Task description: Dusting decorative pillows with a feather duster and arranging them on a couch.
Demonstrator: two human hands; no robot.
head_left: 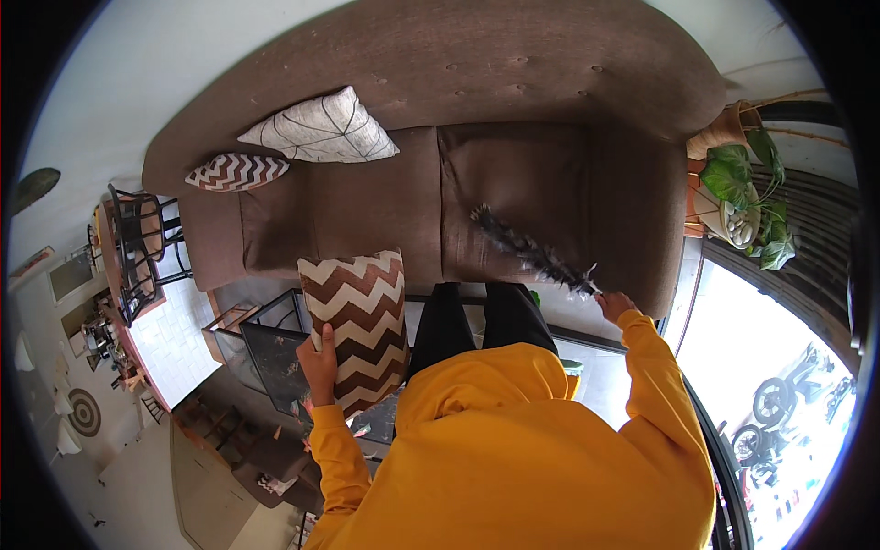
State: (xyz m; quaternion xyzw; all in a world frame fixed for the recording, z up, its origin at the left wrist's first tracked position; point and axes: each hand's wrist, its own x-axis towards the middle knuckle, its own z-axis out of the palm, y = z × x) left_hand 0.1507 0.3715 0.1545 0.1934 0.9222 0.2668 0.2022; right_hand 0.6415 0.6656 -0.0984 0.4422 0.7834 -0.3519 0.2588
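Observation:
My left hand (320,366) grips the side of a brown and white zigzag cushion (356,321), its thumb lying over the front face. The cushion is held upright in front of the sofa, left of my legs. In my right hand (617,307) is the handle end of a dark, fluffy feather duster (532,252). The duster slants up and left over the right seat of the brown sofa (367,211); whether its tip touches the seat I cannot tell. The fingers of my right hand are closed round the handle.
A white cushion with dark lines (321,128) and a smaller zigzag cushion (236,171) lie at the sofa's left. Potted plants (733,174) stand by its right arm. A dark-topped table (275,357) is close behind on the left, with black chairs (137,247) further left.

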